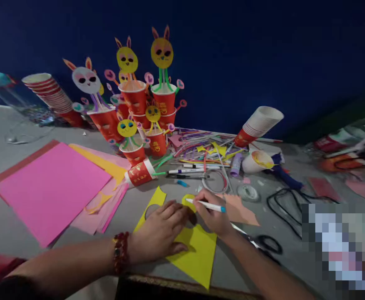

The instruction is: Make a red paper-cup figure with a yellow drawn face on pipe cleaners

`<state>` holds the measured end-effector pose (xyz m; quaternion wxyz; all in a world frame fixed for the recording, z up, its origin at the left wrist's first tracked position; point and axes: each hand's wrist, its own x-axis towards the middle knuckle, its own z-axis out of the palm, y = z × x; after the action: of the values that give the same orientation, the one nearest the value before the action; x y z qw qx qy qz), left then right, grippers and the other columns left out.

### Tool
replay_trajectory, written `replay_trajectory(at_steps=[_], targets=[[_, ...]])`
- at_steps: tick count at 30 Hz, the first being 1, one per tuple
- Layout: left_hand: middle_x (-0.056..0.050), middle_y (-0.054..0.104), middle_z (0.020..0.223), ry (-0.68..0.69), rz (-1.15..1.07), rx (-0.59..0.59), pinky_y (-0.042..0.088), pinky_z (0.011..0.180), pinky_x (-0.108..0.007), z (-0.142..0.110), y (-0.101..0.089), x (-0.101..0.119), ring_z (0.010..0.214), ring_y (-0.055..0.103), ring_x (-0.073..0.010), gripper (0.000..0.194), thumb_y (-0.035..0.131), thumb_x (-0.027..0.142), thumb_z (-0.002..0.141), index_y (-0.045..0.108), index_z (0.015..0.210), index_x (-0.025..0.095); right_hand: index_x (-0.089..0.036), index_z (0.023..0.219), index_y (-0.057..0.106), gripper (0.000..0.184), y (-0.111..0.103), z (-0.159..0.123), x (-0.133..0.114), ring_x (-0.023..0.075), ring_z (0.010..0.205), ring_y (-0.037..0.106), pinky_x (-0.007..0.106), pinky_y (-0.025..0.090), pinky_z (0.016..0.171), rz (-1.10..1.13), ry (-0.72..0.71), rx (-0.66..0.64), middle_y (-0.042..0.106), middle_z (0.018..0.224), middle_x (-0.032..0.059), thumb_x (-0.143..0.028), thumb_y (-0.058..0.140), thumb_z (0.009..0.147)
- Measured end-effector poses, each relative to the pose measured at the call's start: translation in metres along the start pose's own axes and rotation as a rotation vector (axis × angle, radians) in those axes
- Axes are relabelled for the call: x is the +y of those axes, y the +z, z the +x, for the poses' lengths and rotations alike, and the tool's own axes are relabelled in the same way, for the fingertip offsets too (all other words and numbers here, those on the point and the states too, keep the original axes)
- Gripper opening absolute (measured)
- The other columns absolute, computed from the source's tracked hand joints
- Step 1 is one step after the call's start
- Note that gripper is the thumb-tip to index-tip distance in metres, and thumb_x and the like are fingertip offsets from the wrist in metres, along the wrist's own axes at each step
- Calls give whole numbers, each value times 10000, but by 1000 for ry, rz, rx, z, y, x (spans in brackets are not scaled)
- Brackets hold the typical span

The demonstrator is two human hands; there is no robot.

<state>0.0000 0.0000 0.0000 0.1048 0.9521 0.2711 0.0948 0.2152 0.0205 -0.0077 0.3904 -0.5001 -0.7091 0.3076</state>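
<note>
My right hand [212, 214] grips a white marker [212, 206] with a blue end, its tip touching a small round yellow paper piece [187, 199]. Flat across a yellow paper sheet [197, 254] lies my left hand [163, 229], fingers stretched toward the round piece. A curved cut-out shows in the sheet beside the left hand. Black-handled scissors [254, 241] rest right of my right forearm. Beyond the hands, a red paper cup [140, 173] lies on its side, near several pens [187, 171] and a blue pen cap [181, 183].
Red cups with paper rabbit heads [127, 60] stand at the back. Pink paper [53, 187] lies left. Cup stacks [49, 93] lean at back left and back right. Pipe cleaners [197, 146], a tape roll [248, 192] and black cord [282, 204] spread over the table.
</note>
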Motion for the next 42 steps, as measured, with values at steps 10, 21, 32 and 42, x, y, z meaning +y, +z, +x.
replay_trajectory(at_steps=[10,21,32,42], targets=[[-133,526,1462,-20,16,-59,277,1217,-452,-1,-4,3,1371,437,-309,735,552,645,909,475,1416,118,-231,721,509,202,-1,0,0,141,552,525,251,378,544,-20,1,5,531,601,-40,-263,543,918],[-128,532,1456,-19,16,-69,291,1206,-448,-1,-7,3,1376,438,-304,710,556,637,912,489,1405,130,-229,731,523,176,0,0,1,140,547,522,249,382,543,-32,-1,-3,550,603,-39,-244,542,905],[-135,503,1491,-16,38,-72,295,1203,-443,0,-7,3,1372,438,-305,725,537,649,916,496,1406,116,-231,712,510,169,-1,-1,0,133,513,485,245,357,512,4,-1,-15,516,566,-50,-218,542,877],[-127,518,1477,-23,38,-84,282,1215,-437,0,-8,4,1376,434,-291,740,559,644,906,483,1414,112,-231,679,485,187,-1,0,0,127,511,459,242,348,510,-13,3,14,481,565,-54,-209,523,860]])
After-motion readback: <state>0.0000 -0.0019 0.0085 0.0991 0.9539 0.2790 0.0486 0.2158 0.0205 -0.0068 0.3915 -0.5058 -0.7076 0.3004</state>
